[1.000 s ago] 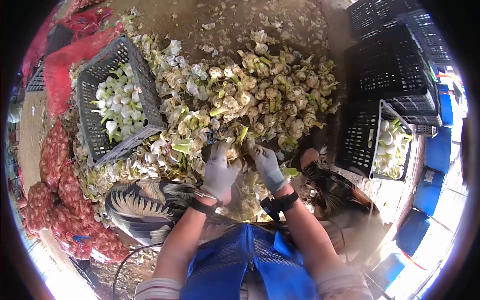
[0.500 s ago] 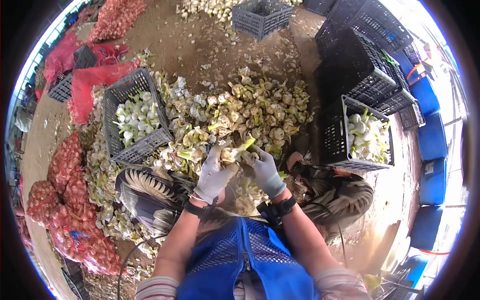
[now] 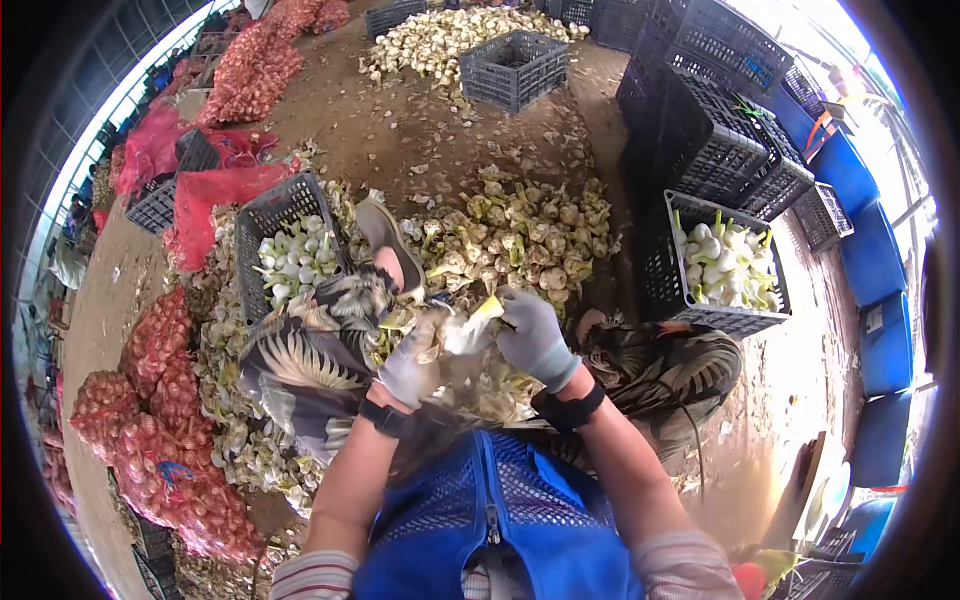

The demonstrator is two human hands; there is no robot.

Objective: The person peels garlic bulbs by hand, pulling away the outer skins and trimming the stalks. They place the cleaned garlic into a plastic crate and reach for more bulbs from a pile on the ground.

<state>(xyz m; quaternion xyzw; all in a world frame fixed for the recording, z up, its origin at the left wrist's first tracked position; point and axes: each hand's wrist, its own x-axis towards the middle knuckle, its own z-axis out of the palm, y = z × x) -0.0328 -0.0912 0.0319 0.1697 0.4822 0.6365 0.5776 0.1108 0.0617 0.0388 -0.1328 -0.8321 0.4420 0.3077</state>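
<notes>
Between my gloved hands is a garlic bulb [image 3: 463, 334], pale and smeared by motion, with a yellow-green stem stub pointing up to the right. My right hand [image 3: 534, 338] is closed on its stem end. My left hand [image 3: 408, 366] is curled at the bulb's left side, against its loose outer skin; its fingertips are blurred. Just beyond my hands a heap of untrimmed garlic bulbs [image 3: 530, 235] lies on the ground. Loose husks lie beneath and between my legs.
Black crates of cleaned garlic stand on the left [image 3: 298, 258] and right [image 3: 725, 262]. Stacked black crates [image 3: 700, 125] rise at right. An open crate [image 3: 513, 75] stands ahead before another garlic pile [image 3: 450, 42]. Red net sacks [image 3: 165, 440] lie at left. My shoe [image 3: 388, 243] sits beside the heap.
The bulb looks whiter, and its stem end has turned toward my right hand. My left hand has moved slightly down and left. My left foot has come into view beside the heap.
</notes>
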